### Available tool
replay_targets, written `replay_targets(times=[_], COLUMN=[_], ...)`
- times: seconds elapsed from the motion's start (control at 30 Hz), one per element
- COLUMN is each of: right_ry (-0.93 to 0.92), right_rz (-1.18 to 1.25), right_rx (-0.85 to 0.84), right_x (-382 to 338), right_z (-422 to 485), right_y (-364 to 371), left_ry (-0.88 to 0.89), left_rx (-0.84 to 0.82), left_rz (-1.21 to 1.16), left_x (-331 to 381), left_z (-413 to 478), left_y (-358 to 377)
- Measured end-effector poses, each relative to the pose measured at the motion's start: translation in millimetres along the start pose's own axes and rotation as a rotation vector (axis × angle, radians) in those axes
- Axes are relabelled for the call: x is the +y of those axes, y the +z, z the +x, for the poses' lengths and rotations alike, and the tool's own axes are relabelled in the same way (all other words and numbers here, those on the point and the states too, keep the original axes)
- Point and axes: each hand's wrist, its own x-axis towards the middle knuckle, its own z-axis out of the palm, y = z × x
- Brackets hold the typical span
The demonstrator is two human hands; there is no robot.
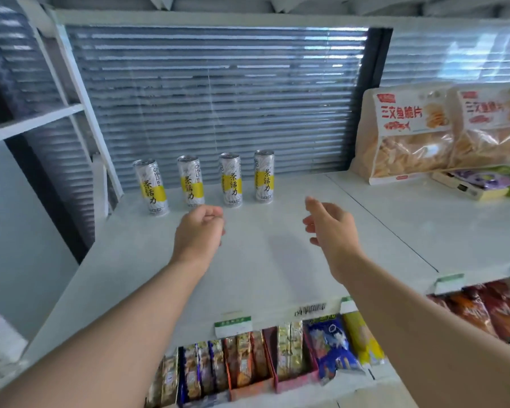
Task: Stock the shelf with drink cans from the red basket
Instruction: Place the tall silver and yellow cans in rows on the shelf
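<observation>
Standing upright on shelf [277, 260]: four cans [230, 179]

crisp bags [409, 134] upright, back right | purple box [480, 184] lying before them | snack packets [248, 360] below | window blinds [218, 98] behind

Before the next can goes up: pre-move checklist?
1. Hands free: left hand curled with nothing visible in it, right hand open and empty. Ok.
2. Four cans upright, in a row at the back of the shelf. Ok.
3. Bare shelf space to the right of the rightmost can. Ok.
4. Red basket in view: not ok, out of frame.
5. Cans left to stock: cannot tell.
</observation>
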Motion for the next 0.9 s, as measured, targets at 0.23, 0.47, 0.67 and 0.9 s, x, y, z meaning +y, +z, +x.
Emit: replay_targets(times=[0.23, 0.47, 0.67, 0.9], right_ry=[0.031, 0.08, 0.246, 0.518], right_rz=[0.054, -0.054, -0.134, -0.125], right_rx=[0.105, 0.26, 0.411, 0.491], right_x=[16, 98, 185, 280], right_z=[-106, -194, -272, -376], right_y=[-62, -190, -305, -398], left_ry=[-0.026, -0.164, -0.282, -0.335], left_rx=[-0.151, -0.346, -0.5, -0.673], left_rz=[-0.049, -0.066, 0.017, 0.25], left_x=[-9, -54, -119, -196], left_z=[-109, -227, -321, -427], left_y=[27, 124, 190, 217])
